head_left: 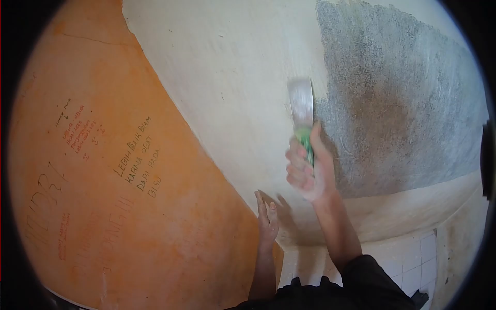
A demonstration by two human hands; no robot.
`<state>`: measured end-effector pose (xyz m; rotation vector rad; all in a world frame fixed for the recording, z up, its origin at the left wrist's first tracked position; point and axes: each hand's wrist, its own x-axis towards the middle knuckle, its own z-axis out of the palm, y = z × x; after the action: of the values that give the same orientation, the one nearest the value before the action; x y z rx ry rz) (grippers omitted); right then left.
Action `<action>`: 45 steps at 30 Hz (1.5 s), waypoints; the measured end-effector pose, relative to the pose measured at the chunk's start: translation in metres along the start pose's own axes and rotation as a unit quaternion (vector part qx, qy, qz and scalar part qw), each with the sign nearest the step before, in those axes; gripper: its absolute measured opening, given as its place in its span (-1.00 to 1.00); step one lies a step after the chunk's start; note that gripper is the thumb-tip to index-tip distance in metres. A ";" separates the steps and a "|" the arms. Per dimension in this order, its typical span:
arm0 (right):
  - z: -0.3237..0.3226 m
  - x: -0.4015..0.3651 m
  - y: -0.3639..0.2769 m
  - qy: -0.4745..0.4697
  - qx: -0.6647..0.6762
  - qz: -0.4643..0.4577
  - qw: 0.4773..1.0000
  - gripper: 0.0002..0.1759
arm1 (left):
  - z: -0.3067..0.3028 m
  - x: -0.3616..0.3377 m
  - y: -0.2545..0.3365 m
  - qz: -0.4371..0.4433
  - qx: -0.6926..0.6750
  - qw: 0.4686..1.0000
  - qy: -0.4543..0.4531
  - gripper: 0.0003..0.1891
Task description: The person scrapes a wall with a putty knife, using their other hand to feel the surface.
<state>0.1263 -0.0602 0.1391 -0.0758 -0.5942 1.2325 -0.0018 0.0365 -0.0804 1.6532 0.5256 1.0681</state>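
A putty knife (301, 103) with a broad metal blade and a green handle is gripped in my right hand (312, 173), fingers wrapped round the handle and thumb along it. Its blade points up over the white wall (248, 77), close to the left edge of a rough grey patch (377, 103). Slight motion blur softens the blade and the hand. Lower down, my left hand (267, 219) holds nothing. Its fingers are stretched out near the corner where the white wall meets the orange wall (170, 248).
Handwriting (137, 157) in dark and red ink covers parts of the orange wall. Below the white wall lie pale tiles (408, 261) with dark joints. A dark object (486, 160) stands at the right edge. My dark sleeve (374, 281) shows at the bottom.
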 end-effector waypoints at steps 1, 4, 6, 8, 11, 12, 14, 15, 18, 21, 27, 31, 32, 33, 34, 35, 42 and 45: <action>-0.015 -0.008 0.009 0.043 0.004 0.000 0.999 -0.32 | 0.000 -0.002 0.000 0.001 -0.001 1.000 0.001 -0.22; -0.051 -0.028 0.041 0.034 0.010 -0.006 0.999 -0.32 | -0.001 -0.001 0.013 0.017 0.010 0.998 0.053 -0.31; -0.049 -0.026 0.043 0.038 -0.071 -0.036 0.996 -0.35 | -0.009 -0.001 0.028 -0.025 0.007 1.000 -0.016 -0.47; -0.044 -0.025 0.039 0.046 -0.151 -0.071 0.985 -0.37 | 0.006 -0.003 0.087 0.010 -0.043 0.998 -0.034 -0.52; -0.036 -0.032 0.033 0.142 -0.283 -0.079 0.945 -0.34 | 0.027 0.002 0.161 -0.009 -0.111 0.991 -0.068 -0.58; -0.032 -0.035 0.030 0.163 -0.329 -0.062 0.928 -0.33 | 0.033 0.007 0.172 -0.053 -0.127 0.987 -0.089 -0.58; -0.023 -0.042 0.022 0.201 -0.421 -0.032 0.884 -0.29 | 0.044 0.021 0.180 -0.066 -0.144 0.982 -0.101 -0.58; -0.019 -0.043 0.017 0.198 -0.424 -0.029 0.883 -0.29 | 0.049 0.024 0.182 -0.076 -0.158 0.977 -0.119 -0.58; -0.025 -0.048 0.009 0.226 -0.565 -0.010 0.793 -0.41 | 0.059 0.030 0.163 -0.111 -0.256 0.954 -0.114 -0.59; -0.080 -0.075 -0.003 0.182 -0.636 -0.275 0.698 -0.60 | 0.058 0.029 0.170 -0.087 -0.267 0.951 -0.129 -0.61; -0.147 -0.168 -0.064 0.360 -0.722 -0.442 0.392 -0.54 | 0.073 0.037 0.198 -0.069 -0.293 0.952 -0.058 -0.59; -0.162 -0.186 -0.105 0.434 -0.798 -0.377 0.183 -0.28 | 0.078 0.033 0.196 -0.070 -0.267 0.960 -0.041 -0.57; -0.170 -0.189 -0.113 0.423 -0.811 -0.330 0.234 -0.18 | 0.085 0.037 0.198 -0.050 -0.267 0.962 -0.015 -0.58; -0.183 -0.189 -0.118 0.419 -0.813 -0.329 0.235 -0.18 | 0.089 0.039 0.201 -0.032 -0.264 0.964 0.011 -0.58; -0.199 -0.188 -0.120 0.422 -0.821 -0.307 0.232 -0.12 | 0.087 0.037 0.204 -0.034 -0.264 0.964 0.017 -0.58; -0.214 -0.187 -0.122 0.424 -0.828 -0.286 0.229 -0.06 | 0.082 0.036 0.210 -0.050 -0.259 0.965 0.008 -0.58; -0.233 -0.185 -0.123 0.429 -0.835 -0.271 0.213 0.05 | 0.063 0.033 0.225 -0.115 -0.248 0.962 -0.020 -0.62; -0.233 -0.190 -0.124 0.417 -0.842 -0.275 0.201 0.05 | 0.061 0.035 0.220 -0.097 -0.220 0.971 -0.006 -0.63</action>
<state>0.3030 -0.2143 -0.0863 -2.0803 -0.5602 -0.8731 0.0318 -0.0465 0.1329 1.1936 0.3973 0.9480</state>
